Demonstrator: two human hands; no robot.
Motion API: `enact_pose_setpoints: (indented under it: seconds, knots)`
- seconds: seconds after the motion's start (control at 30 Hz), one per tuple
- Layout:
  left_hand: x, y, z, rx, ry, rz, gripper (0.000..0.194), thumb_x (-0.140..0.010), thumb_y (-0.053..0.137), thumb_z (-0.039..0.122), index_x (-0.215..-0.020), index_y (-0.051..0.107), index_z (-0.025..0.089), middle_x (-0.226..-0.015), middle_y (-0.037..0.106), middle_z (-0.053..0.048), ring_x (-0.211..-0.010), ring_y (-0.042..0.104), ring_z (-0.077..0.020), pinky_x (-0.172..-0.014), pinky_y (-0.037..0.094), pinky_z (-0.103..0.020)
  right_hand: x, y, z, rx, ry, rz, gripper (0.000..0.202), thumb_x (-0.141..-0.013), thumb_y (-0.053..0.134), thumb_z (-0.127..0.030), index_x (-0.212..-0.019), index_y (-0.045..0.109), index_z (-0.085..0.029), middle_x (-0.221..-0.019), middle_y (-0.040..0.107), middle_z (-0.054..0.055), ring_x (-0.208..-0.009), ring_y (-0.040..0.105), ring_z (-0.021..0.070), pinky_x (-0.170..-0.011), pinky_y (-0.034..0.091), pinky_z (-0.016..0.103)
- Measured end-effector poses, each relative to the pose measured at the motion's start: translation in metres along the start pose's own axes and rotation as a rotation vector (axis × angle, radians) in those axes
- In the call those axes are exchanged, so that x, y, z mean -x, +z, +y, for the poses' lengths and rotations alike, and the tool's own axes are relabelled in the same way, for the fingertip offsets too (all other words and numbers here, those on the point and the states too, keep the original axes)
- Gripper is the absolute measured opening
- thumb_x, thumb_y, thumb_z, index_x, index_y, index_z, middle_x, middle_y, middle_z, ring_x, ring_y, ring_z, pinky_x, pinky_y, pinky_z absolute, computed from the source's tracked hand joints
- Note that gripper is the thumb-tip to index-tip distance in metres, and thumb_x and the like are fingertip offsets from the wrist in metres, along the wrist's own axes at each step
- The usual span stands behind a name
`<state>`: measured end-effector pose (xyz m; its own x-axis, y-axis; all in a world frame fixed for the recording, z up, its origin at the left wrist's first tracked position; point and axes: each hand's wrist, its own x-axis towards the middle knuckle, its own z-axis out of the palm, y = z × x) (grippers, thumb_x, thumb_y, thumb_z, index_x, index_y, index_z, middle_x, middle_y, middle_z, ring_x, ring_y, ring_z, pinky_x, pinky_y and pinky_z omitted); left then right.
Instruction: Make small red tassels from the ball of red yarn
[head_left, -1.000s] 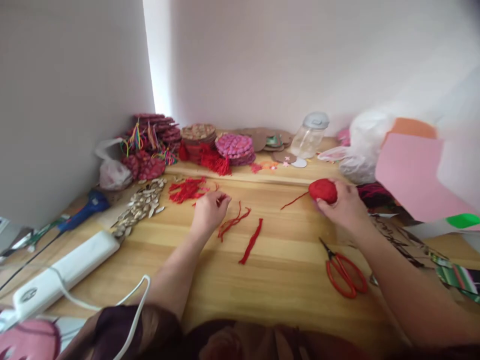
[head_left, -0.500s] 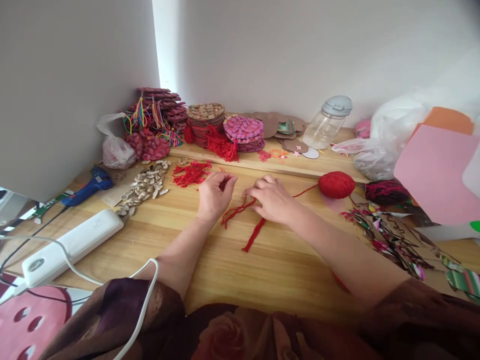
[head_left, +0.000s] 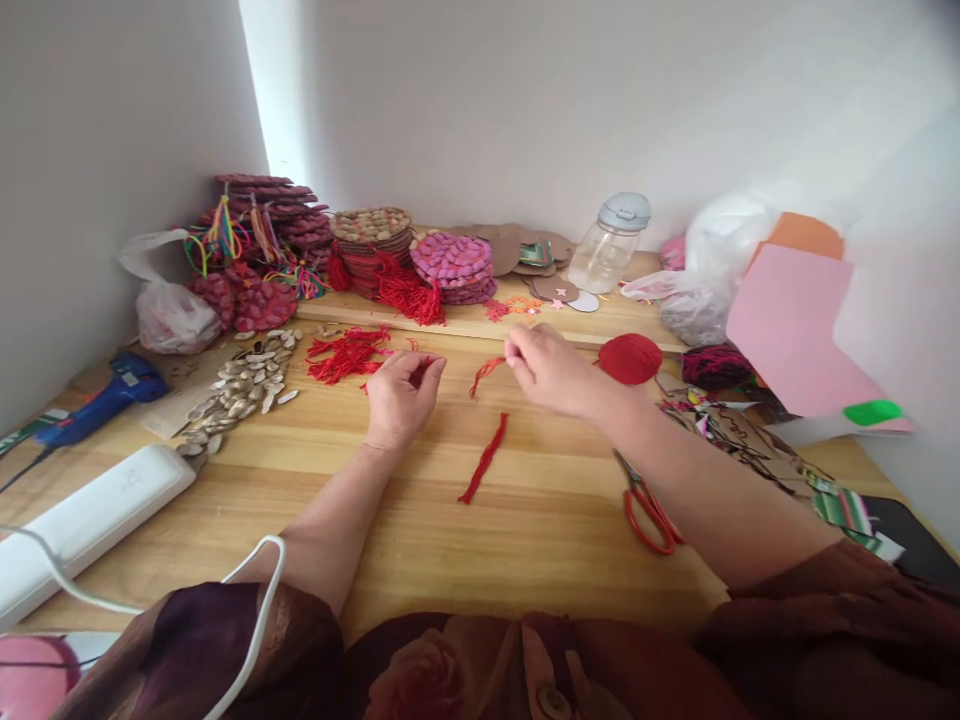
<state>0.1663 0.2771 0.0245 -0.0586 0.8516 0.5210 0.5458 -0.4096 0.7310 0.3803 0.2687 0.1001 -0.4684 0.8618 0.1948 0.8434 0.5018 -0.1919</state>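
My right hand [head_left: 551,370] is closed in a pinch above the wooden table, with loose red yarn strands [head_left: 486,374] dangling from its fingertips to the left. My left hand [head_left: 403,398] is also pinched, beside a heap of red yarn tassels [head_left: 346,355]; whatever its fingertips hold is too small to make out. Between the hands and nearer my body, a short red yarn bundle [head_left: 485,460] lies on the tabletop. A red yarn ball [head_left: 630,358] sits behind my right forearm. Scissors with red handles [head_left: 646,512] rest below that forearm, partly covered by it.
Seed shells [head_left: 244,385], a blue glue gun [head_left: 105,400] and a white power bank [head_left: 97,530] lie at left. Behind stand stacked woven coasters [head_left: 454,262] and a clear bottle [head_left: 607,245]. Plastic bags [head_left: 701,275] and pink paper [head_left: 787,325] are at right.
My right hand has lifted the loose red strands and drawn them away from the short bundle, which stays on the table. The scissors have come into view as the camera turned right.
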Motion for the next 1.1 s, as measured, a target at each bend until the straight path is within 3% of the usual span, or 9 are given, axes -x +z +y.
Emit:
enact_pose_setpoints:
  seconds: [0.1,0.2,0.3,0.47,0.6,0.8,0.9,1.0,1.1]
  knots:
    - [0.000,0.001,-0.002,0.010,-0.001,0.001,0.020,-0.083,0.061,0.035,-0.080,0.071,0.018,-0.074,0.066,-0.004,-0.066,0.059,-0.0155,-0.067,0.046,-0.026,0.004,-0.040,0.016,-0.052,0.163,0.065,0.012,-0.086,0.043,-0.013,-0.092,0.053,-0.016,-0.077,0.058,0.002,-0.069,0.049,0.0159,-0.065,0.033,0.027]
    - [0.001,0.003,-0.005,0.030,-0.002,0.007,0.019,-0.082,0.062,0.035,-0.081,0.071,0.018,-0.073,0.066,-0.004,-0.066,0.059,-0.0153,-0.067,0.047,-0.026,0.017,-0.058,0.031,-0.040,0.279,0.217,0.009,-0.087,0.046,-0.016,-0.092,0.053,-0.017,-0.081,0.060,0.001,-0.068,0.050,0.0140,-0.066,0.033,0.026]
    - [0.001,0.005,-0.003,0.126,-0.100,-0.011,0.021,-0.080,0.066,0.037,-0.082,0.072,0.018,-0.071,0.066,-0.003,-0.065,0.060,-0.0151,-0.065,0.048,-0.025,0.044,-0.047,0.047,-0.003,0.341,0.253,0.008,-0.086,0.048,-0.018,-0.090,0.055,-0.018,-0.080,0.063,0.002,-0.067,0.053,0.0150,-0.063,0.033,0.026]
    - [0.001,0.002,0.010,0.529,-0.430,-0.197,0.037,-0.078,0.066,0.049,-0.090,0.073,0.014,-0.075,0.067,-0.005,-0.060,0.061,-0.0134,-0.058,0.050,-0.024,0.103,-0.004,0.070,0.110,0.456,0.011,0.011,-0.083,0.049,-0.013,-0.082,0.059,-0.018,-0.076,0.067,0.004,-0.071,0.057,0.0176,-0.065,0.034,0.028]
    - [0.002,-0.001,0.020,0.877,-0.621,-0.359,0.047,-0.079,0.065,0.054,-0.096,0.071,0.011,-0.082,0.067,-0.007,-0.065,0.063,-0.0117,-0.063,0.052,-0.024,0.128,0.008,0.073,0.144,0.478,-0.005,0.011,-0.085,0.049,-0.017,-0.084,0.060,-0.018,-0.082,0.068,0.006,-0.079,0.058,0.0202,-0.068,0.034,0.029]
    - [0.006,-0.002,0.029,0.966,-0.678,-0.470,0.047,-0.082,0.063,0.053,-0.098,0.069,0.010,-0.084,0.067,-0.007,-0.068,0.064,-0.0120,-0.064,0.051,-0.022,0.121,-0.001,0.055,0.342,0.478,-0.006,0.015,-0.082,0.062,-0.029,-0.091,0.063,-0.017,-0.091,0.069,0.011,-0.091,0.055,0.0280,-0.079,0.035,0.035]
    - [0.007,-0.004,0.034,1.024,-0.703,-0.494,0.047,-0.086,0.058,0.052,-0.101,0.068,0.009,-0.086,0.068,-0.009,-0.070,0.065,-0.0131,-0.065,0.052,-0.023,0.107,0.002,0.045,0.212,0.371,0.029,0.013,-0.087,0.058,-0.028,-0.090,0.065,-0.018,-0.089,0.069,0.008,-0.087,0.056,0.0242,-0.080,0.036,0.034]
    - [0.008,-0.007,0.041,1.116,-0.776,-0.603,0.052,-0.092,0.046,0.054,-0.109,0.065,0.009,-0.092,0.069,-0.013,-0.074,0.067,-0.0159,-0.066,0.054,-0.025,0.093,0.012,0.043,0.050,0.256,-0.027,0.015,-0.089,0.056,-0.027,-0.089,0.067,-0.018,-0.089,0.071,0.007,-0.084,0.058,0.0209,-0.079,0.038,0.032]
    - [0.009,-0.009,0.049,1.183,-0.819,-0.721,0.061,-0.094,0.033,0.057,-0.118,0.061,0.008,-0.100,0.068,-0.017,-0.079,0.069,-0.0193,-0.070,0.056,-0.028,0.086,0.020,0.040,0.105,0.324,0.005,0.018,-0.086,0.060,-0.029,-0.094,0.068,-0.016,-0.091,0.070,0.011,-0.086,0.058,0.0248,-0.078,0.038,0.035]
